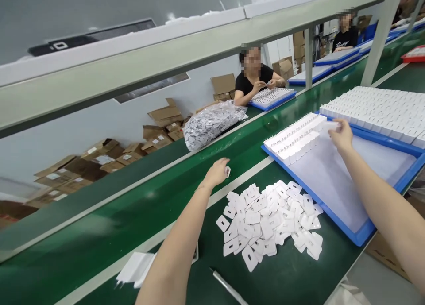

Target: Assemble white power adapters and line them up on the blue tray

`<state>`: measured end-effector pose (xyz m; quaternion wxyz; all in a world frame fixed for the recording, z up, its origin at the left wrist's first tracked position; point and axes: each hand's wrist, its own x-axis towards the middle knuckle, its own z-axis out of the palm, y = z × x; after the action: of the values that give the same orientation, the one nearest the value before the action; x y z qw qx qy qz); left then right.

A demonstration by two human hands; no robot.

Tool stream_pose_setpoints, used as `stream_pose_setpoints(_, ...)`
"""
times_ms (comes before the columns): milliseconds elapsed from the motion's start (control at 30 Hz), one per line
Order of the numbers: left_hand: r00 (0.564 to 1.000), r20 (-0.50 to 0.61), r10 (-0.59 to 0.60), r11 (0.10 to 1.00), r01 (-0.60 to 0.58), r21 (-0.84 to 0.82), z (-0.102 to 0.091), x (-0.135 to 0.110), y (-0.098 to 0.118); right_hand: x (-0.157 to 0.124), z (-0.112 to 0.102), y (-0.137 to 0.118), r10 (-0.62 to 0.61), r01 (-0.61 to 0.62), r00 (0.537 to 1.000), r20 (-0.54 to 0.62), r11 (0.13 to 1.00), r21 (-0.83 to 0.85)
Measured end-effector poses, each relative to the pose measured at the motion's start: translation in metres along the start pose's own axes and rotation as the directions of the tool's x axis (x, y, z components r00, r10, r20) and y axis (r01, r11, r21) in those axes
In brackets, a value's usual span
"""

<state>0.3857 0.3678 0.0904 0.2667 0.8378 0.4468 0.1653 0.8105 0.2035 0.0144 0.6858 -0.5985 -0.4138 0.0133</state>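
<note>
My left hand reaches out over the green conveyor belt, fingers closed on a small white piece. My right hand is at the far end of a blue tray, pinching a white part at the end of the rows of white parts standing in the tray. A heap of flat white tabs lies on the belt between my arms, just left of the tray.
A second tray packed with white parts sits behind the blue tray. A clear bag of small parts lies on the belt's far side. Two other people sit at trays beyond the belt. A metal tool and white sheets lie near me.
</note>
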Motion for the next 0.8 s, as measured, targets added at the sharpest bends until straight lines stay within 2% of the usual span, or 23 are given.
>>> stream_pose_setpoints(100,0.995,0.1,-0.018,0.97,-0.007,0.243,0.002,0.004,-0.035,-0.002,0.0,0.02,0.203,-0.221,0.971,-0.125,0.964,-0.149)
stream_pose_setpoints(167,0.989,0.148,-0.011,0.935,-0.043,0.353,0.007,0.007,-0.046,-0.006,0.006,0.025,0.278,-0.296,0.954,-0.113,0.935,-0.196)
stream_pose_setpoints(300,0.985,0.174,0.015,0.86,-0.102,0.5,0.017,0.02,-0.047,-0.011,0.014,0.03,0.341,-0.344,0.938,-0.059,0.906,-0.244)
stream_pose_setpoints(467,0.993,0.099,0.061,0.805,-0.108,0.584,0.021,0.024,-0.032,-0.013,0.015,0.035,0.402,-0.405,0.913,-0.072,0.871,-0.278)
stream_pose_setpoints(533,0.994,0.04,0.1,0.807,-0.105,0.581,0.019,0.015,-0.025,-0.014,0.016,0.035,0.429,-0.419,0.903,-0.032,0.862,-0.286)
stream_pose_setpoints(633,0.986,-0.069,0.153,0.835,-0.092,0.542,0.014,-0.012,-0.014,-0.014,0.019,0.031,0.437,-0.413,0.899,0.022,0.864,-0.288)
stream_pose_setpoints(800,0.969,-0.15,0.196,0.889,-0.111,0.444,0.006,-0.085,-0.001,-0.013,0.017,0.02,0.365,-0.322,0.926,0.099,0.898,-0.3)
